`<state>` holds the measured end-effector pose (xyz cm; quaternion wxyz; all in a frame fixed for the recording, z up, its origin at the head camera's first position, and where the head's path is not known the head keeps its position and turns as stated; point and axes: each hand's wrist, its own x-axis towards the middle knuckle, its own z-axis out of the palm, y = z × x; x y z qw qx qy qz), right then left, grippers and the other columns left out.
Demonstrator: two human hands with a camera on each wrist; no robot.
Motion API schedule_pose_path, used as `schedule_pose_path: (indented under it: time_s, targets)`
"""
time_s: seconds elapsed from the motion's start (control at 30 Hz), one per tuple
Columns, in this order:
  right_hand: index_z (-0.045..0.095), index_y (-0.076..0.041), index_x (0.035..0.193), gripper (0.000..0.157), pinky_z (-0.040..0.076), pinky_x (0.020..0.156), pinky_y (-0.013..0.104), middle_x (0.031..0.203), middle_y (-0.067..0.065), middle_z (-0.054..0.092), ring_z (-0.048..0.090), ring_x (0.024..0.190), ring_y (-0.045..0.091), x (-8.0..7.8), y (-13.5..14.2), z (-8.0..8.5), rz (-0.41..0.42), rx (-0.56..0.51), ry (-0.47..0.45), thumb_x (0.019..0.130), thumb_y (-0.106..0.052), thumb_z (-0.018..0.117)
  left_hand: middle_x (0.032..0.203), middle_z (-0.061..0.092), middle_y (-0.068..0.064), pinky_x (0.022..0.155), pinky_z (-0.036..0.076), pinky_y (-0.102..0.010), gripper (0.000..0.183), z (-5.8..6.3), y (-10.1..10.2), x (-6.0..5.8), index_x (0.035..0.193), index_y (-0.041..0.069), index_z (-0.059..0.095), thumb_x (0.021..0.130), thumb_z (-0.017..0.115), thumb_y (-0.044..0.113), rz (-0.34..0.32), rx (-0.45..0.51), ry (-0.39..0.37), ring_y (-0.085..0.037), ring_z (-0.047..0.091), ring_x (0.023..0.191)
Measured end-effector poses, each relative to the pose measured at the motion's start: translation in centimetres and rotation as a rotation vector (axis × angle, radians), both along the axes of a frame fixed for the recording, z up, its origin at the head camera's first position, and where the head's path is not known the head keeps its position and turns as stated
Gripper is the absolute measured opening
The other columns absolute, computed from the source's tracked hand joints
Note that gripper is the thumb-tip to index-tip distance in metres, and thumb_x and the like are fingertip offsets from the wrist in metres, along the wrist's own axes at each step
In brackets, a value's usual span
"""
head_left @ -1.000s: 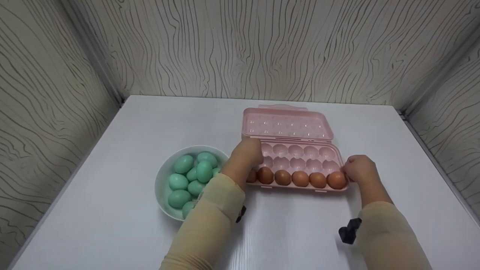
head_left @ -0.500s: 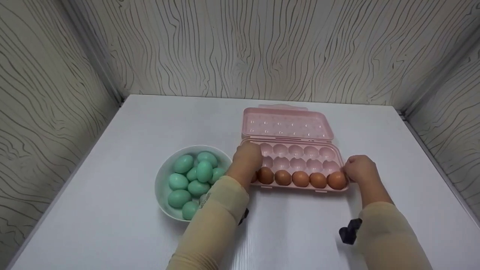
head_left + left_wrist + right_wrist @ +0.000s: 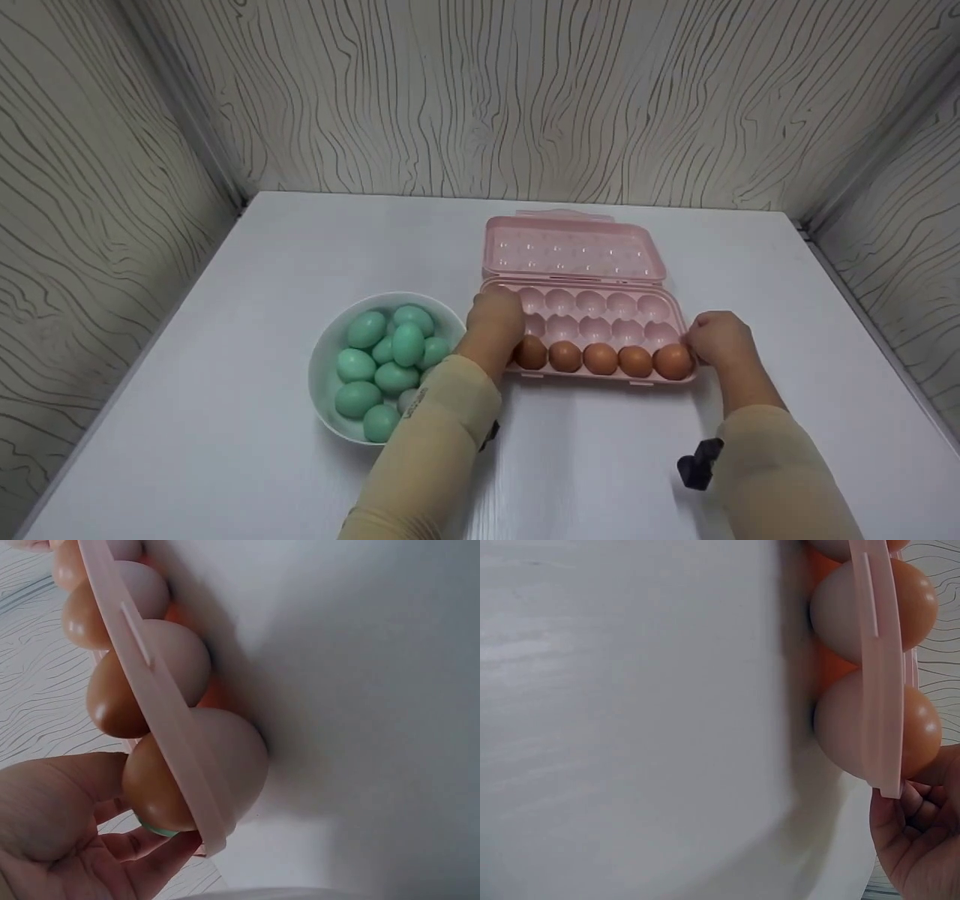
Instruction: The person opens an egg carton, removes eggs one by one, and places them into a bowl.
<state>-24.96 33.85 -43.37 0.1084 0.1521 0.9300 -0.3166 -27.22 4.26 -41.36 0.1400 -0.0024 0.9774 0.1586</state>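
Observation:
A pink egg carton (image 3: 592,283) lies open, lid folded back. Brown eggs (image 3: 601,358) line its near row; the cups seen in the two rows behind hold nothing. My left hand (image 3: 496,315) is over the carton's left end, hiding the cups there. In the left wrist view its thumb and fingers close around a green egg (image 3: 156,828), just a sliver of which shows behind the end brown egg (image 3: 161,787). At the other end, my right hand (image 3: 721,337) pinches the carton's rim, its fingertips (image 3: 889,804) at the corner in the right wrist view.
Left of the carton stands a white bowl (image 3: 321,375) of green eggs (image 3: 358,400). My left sleeve (image 3: 442,420) crosses its right side, where a pale rounded thing (image 3: 407,402) partly shows. Wood-grain patterned walls (image 3: 480,97) border the white table (image 3: 585,465) behind and at both sides.
My left hand has drawn slightly nearer over the carton's left end, and its sleeve has shifted right, uncovering more of the bowl. The right hand keeps its place at the carton's rim.

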Motion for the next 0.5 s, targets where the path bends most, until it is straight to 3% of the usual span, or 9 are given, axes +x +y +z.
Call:
schedule_pose_path:
  time_s: [0.13, 0.3, 0.5]
  targets:
    - [0.057, -0.003, 0.072, 0.016, 0.043, 0.055, 0.026, 0.07, 0.007, 0.055, 0.05, 0.065, 0.018, -0.01, 0.02, -0.01, 0.009, 0.015, -0.004, 0.081, -0.008, 0.046, 0.113, 0.056, -0.012, 0.095, 0.041, -0.041, 0.028, 0.04, -0.06, 0.06, 0.113, 0.004, 0.059, 0.096, 0.037, 0.009, 0.017, 0.026, -0.001, -0.027, 0.052, 0.108]
    - [0.058, -0.002, 0.074, 0.016, 0.043, 0.055, 0.026, 0.073, 0.008, 0.055, 0.05, 0.066, 0.019, -0.04, 0.1, -0.05, 0.018, 0.023, -0.009, 0.082, -0.009, 0.045, 0.107, 0.058, -0.009, 0.093, 0.043, -0.04, 0.025, 0.3, -0.31, 0.11, 0.109, 0.007, 0.063, 0.094, 0.043, 0.006, -0.03, -0.015, -0.006, -0.025, 0.053, 0.101]
    - [0.057, -0.003, 0.075, 0.016, 0.043, 0.055, 0.027, 0.07, 0.007, 0.054, 0.05, 0.065, 0.019, -0.18, 0.11, -0.04, 0.004, 0.004, -0.029, 0.083, -0.009, 0.045, 0.088, 0.06, -0.007, 0.073, 0.049, -0.035, 0.015, 0.66, -0.68, 0.49, 0.089, 0.008, 0.064, 0.086, 0.053, 0.0, 0.008, 0.091, -0.072, -0.022, 0.054, 0.079]
